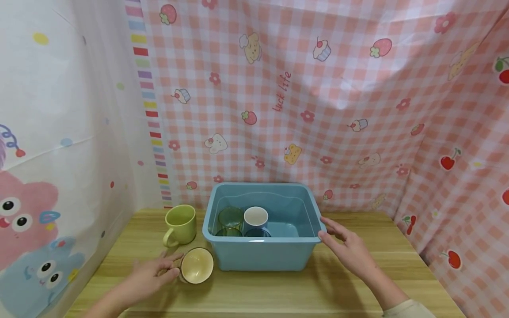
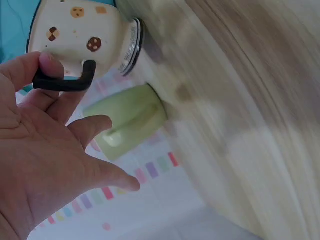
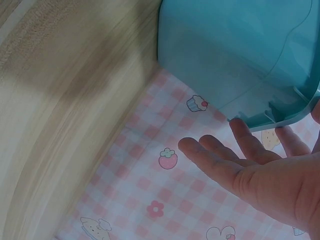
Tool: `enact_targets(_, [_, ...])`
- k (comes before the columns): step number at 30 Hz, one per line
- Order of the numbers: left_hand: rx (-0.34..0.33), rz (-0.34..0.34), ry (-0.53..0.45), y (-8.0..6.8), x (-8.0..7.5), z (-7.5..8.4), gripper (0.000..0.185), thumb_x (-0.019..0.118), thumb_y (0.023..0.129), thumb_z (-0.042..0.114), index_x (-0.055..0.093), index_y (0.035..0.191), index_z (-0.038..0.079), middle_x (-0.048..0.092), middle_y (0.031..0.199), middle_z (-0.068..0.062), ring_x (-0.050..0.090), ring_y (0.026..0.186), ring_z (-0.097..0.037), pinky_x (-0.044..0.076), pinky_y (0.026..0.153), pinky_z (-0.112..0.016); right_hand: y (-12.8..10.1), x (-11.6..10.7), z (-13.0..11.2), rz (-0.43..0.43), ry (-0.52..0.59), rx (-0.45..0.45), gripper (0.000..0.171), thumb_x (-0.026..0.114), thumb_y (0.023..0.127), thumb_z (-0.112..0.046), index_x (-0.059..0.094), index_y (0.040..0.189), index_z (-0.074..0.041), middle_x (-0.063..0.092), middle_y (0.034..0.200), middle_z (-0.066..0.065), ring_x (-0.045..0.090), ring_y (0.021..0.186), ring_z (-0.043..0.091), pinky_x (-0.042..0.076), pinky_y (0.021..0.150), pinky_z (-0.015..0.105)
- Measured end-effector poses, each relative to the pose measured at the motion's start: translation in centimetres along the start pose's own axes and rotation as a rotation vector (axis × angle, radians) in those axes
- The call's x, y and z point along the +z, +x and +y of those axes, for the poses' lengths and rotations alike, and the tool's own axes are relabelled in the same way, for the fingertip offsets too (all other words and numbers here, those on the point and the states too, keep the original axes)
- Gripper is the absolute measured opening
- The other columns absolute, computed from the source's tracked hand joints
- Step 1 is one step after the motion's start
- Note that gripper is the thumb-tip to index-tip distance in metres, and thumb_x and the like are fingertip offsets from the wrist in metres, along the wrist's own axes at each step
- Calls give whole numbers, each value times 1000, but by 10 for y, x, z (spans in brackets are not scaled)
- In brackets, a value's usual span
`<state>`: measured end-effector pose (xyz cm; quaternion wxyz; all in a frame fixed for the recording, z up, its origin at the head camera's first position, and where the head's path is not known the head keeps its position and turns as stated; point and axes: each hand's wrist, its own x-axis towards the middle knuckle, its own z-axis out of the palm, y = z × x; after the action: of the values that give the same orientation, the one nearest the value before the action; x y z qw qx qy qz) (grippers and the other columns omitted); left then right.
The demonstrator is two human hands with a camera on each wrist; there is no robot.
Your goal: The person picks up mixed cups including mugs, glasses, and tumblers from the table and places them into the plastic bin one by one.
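A cream mug (image 1: pixel 197 266) with a dark rim, cookie prints and a black handle (image 2: pixel 64 84) is by my left hand (image 1: pixel 149 278), which pinches that handle while its other fingers spread away. Just behind it stands a green mug (image 1: pixel 181 224), its handle toward the front left. My right hand (image 1: pixel 350 249) touches the right rim of a blue plastic bin (image 1: pixel 262 256) near the front corner, fingers (image 3: pixel 250 142) mostly straight. Inside the bin are a white cup (image 1: pixel 256 216), a green glass (image 1: pixel 230 217) and other dark glass rims partly hidden by the front wall.
The wooden table (image 1: pixel 254 296) carries the bin and mugs. A pink checked cloth (image 1: pixel 310 88) hangs close behind and along the right side. At the left hangs a white cloth (image 1: pixel 91 132) with cartoon figures.
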<state>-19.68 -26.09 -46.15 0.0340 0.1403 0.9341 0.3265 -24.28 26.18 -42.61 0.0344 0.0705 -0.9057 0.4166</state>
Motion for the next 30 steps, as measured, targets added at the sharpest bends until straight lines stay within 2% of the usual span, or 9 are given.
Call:
enact_targets(5, [17,32,46,1,6,9,24,70,103,32,68,81,27,65,151,-14,40,151,-57,0,101,-99,0,0,0,-6,3,3,61,58,107,-56,49,161,-29,70,144,13,56,145,43,56,105,62])
enact_targets(7, [23,25,47,2,7,11,23,68,105,31,67,82,24,65,151,-16,43,149,-57,9,109,-94,0,0,1,-8,3,2,61,58,107,-57,49,161,-29,70,143,13,56,145,43,56,105,61])
enact_targets(9, [31,14,48,2,8,12,24,67,106,31,67,84,21,64,151,-18,51,145,-54,32,117,-77,0,0,1,-8,6,1,61,58,107,-57,49,161,-30,70,144,13,56,145,43,56,105,62])
enact_targets(12, [42,-5,43,2,8,13,27,65,107,32,65,84,19,63,151,-22,68,126,-37,56,87,-38,-1,0,1,-10,10,-1,61,58,107,-56,49,161,-30,70,144,13,56,145,43,56,105,62])
enact_targets(16, [46,-15,6,3,9,15,32,66,106,33,60,78,18,63,149,-25,57,81,-7,41,62,-23,-1,1,1,-11,12,-6,60,58,108,-54,49,162,-30,70,144,13,56,145,44,56,106,62])
enact_targets(21, [20,-22,-44,6,9,19,35,66,106,33,58,76,16,62,149,-28,38,61,-5,38,56,-24,0,1,2,-10,13,-9,61,58,108,-55,49,162,-29,70,144,13,55,145,44,55,107,63])
enact_targets(24, [-48,-29,-97,8,7,19,34,65,106,33,66,84,7,62,149,-28,55,73,-11,45,62,-25,-1,0,2,-12,6,-3,61,58,107,-56,49,162,-30,70,145,13,55,146,44,55,106,63])
enact_targets(26, [-101,-34,-145,10,5,19,33,63,107,32,72,93,3,61,150,-29,71,96,-28,58,76,-32,-1,0,2,-13,2,0,61,58,107,-57,48,162,-30,69,145,13,55,146,44,55,106,63])
enact_targets(30, [-180,-24,-223,12,0,16,31,56,108,25,76,97,3,59,151,-30,60,138,-47,56,105,-53,0,0,2,-6,-2,0,61,58,107,-56,48,162,-31,70,145,12,55,146,43,55,106,63])
